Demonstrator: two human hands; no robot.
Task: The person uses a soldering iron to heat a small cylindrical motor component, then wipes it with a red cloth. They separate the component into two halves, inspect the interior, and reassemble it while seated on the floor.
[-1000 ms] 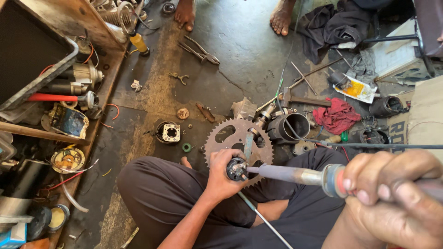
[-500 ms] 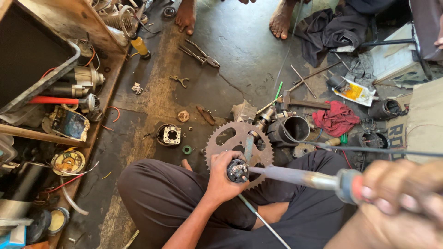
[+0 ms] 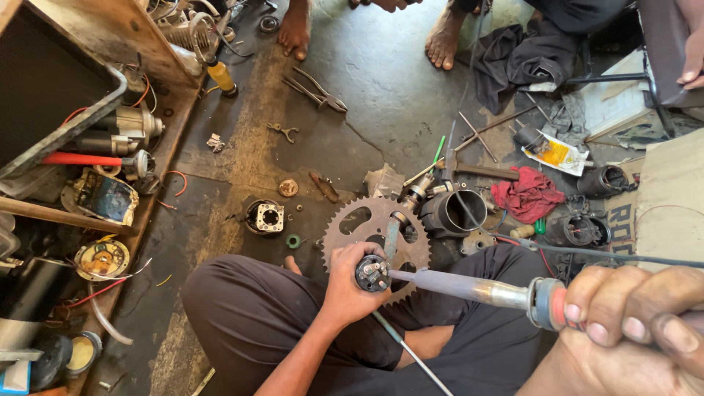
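My left hand [image 3: 346,284] grips a small round dark motor part [image 3: 372,273] held above my lap, its face toward me. My right hand [image 3: 636,323], close to the camera at the lower right, holds a soldering iron [image 3: 477,287] by its handle; the metal tip touches the face of the round part. Behind the part a large rusty toothed sprocket [image 3: 350,224] lies on the floor. I sit cross-legged in dark trousers [image 3: 242,315].
A black cylinder [image 3: 462,211], a red rag [image 3: 529,194], pliers [image 3: 315,89], a round black housing [image 3: 264,217] and loose metal parts lie on the dirty floor. A wooden shelf [image 3: 110,29] with motors and wires stands at left. Another person's bare feet [image 3: 443,38] are at the top.
The view has shifted slightly and my right hand has slid a little to the right in the picture. The iron's tip stays on the round part; my left hand keeps its grip.
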